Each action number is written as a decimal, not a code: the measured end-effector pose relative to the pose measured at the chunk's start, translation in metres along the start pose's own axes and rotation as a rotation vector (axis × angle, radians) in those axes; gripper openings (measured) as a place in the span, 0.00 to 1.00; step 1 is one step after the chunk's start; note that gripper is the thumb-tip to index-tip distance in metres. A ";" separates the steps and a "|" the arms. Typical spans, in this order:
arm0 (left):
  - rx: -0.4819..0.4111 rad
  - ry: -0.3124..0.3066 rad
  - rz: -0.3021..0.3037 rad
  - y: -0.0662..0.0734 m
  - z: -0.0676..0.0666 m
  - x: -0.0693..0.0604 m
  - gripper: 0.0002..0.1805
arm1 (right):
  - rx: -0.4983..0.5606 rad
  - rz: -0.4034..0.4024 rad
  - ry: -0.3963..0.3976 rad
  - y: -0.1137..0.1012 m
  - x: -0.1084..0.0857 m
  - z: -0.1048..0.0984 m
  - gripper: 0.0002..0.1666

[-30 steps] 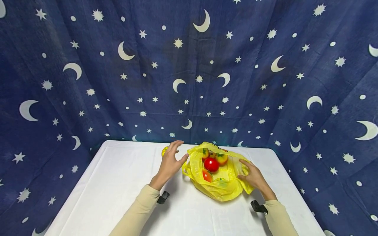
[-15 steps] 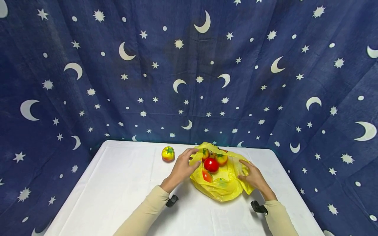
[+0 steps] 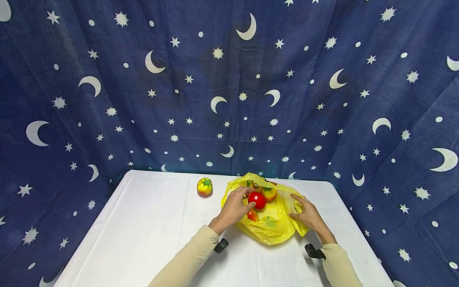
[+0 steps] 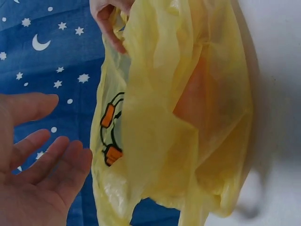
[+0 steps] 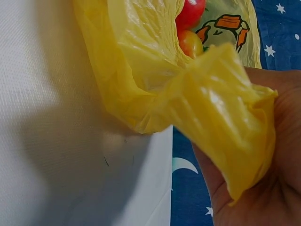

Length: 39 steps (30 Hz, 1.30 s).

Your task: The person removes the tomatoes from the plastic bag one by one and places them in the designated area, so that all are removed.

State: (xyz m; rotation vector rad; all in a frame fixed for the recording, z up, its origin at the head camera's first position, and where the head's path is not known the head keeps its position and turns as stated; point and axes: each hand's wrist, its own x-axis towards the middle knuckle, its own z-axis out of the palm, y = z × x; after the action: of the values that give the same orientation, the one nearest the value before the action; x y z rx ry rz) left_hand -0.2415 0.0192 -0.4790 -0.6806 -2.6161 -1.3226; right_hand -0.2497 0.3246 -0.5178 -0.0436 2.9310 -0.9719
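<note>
A yellow plastic bag (image 3: 267,234) lies on its side, its mouth toward me. Inside sit a shiny red round fruit (image 3: 258,200), a yellow-orange fruit (image 3: 269,194), a red-orange one (image 3: 252,215) and others partly hidden. My left hand (image 3: 234,206) reaches over the bag's left rim, thumb and fingers spread beside the red fruit; whether they touch it I cannot tell. The left wrist view shows that hand (image 4: 44,160) with nothing between its fingers. My right hand (image 3: 309,215) holds the bag's right edge, a fold of plastic (image 5: 221,127) between thumb and fingers.
A yellow-and-red tomato-like fruit (image 3: 204,188) with a green top stands left of the bag, near the back edge. White cloth covers the table (image 3: 154,223). A blue curtain (image 3: 229,79) with moons and stars hangs behind and at both sides.
My left hand has moved right, from in front of the lone fruit to the bag's mouth by the red fruit. My right hand stays in place on the bag.
</note>
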 end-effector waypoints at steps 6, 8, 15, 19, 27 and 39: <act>-0.008 -0.022 -0.015 -0.002 0.014 0.004 0.24 | -0.004 -0.006 0.008 0.000 0.000 0.000 0.47; -0.005 -0.038 -0.023 -0.004 0.018 0.004 0.25 | -0.003 -0.001 0.007 0.000 0.000 0.000 0.47; 0.115 -0.052 -0.057 -0.010 0.025 0.000 0.28 | -0.008 0.004 0.000 -0.001 -0.001 0.000 0.47; 0.162 -0.053 -0.084 -0.013 0.024 -0.002 0.29 | -0.017 0.001 0.008 0.000 -0.002 -0.001 0.47; 0.211 -0.095 -0.163 -0.017 0.024 -0.006 0.32 | -0.015 -0.013 0.016 0.002 -0.002 -0.002 0.46; 0.245 -0.202 -0.170 -0.026 0.024 -0.010 0.37 | -0.014 -0.016 0.022 0.004 -0.003 0.001 0.46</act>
State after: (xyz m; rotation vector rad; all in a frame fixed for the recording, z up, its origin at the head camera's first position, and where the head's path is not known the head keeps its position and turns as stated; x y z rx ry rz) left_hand -0.2423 0.0217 -0.5161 -0.5913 -2.9904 -0.9897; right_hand -0.2470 0.3276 -0.5206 -0.0580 2.9620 -0.9608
